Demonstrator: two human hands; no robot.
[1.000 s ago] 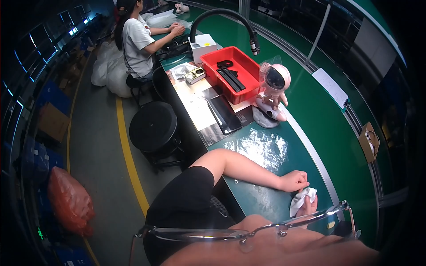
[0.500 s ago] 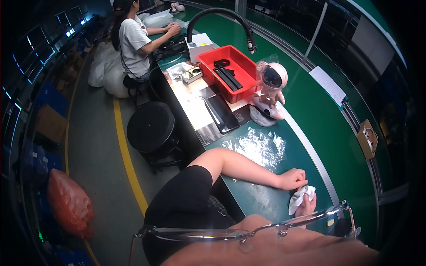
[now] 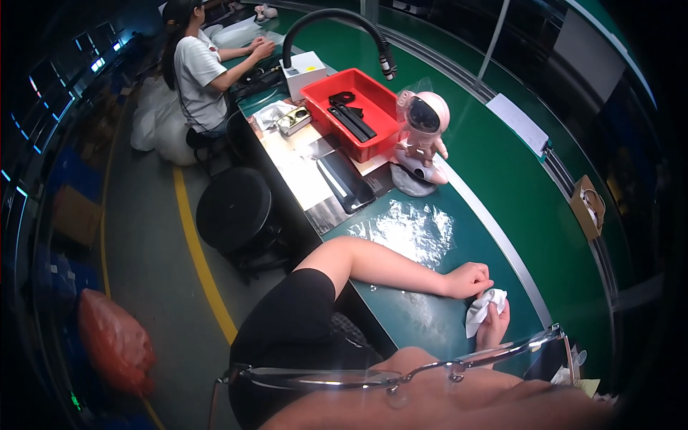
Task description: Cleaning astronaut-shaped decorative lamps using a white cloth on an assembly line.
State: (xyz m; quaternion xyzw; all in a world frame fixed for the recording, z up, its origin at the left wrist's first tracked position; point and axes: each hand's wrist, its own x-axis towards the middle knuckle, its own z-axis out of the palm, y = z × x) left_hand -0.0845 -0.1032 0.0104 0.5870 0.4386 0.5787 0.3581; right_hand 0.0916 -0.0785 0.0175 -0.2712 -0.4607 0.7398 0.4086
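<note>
Over the green bench top, my left hand [image 3: 467, 280] is closed with its fingertips pinched together, right at the upper edge of a crumpled white cloth [image 3: 475, 317]. Whatever lies between those fingertips is too small or hidden to make out. From below, my right hand [image 3: 494, 327] grips the cloth between thumb and fingers. Part of the right forearm is covered by eyeglasses [image 3: 423, 374] across the lower view. Beyond my left arm, clear shiny plastic film [image 3: 412, 229] lies flat on the bench.
Farther along stand a pink-and-white astronaut figure [image 3: 423, 132] and a red bin [image 3: 380, 97] with black parts. A dark phone-like slab [image 3: 345, 180] lies beside them. A black flexible hose [image 3: 337, 13] arches over the bin. A black stool [image 3: 234, 209] and a seated co-worker [image 3: 201, 72] are left.
The view has shifted slightly, so the bench items appear a little farther left. Both hands stay close together at the cloth, with hardly any change in grip.
</note>
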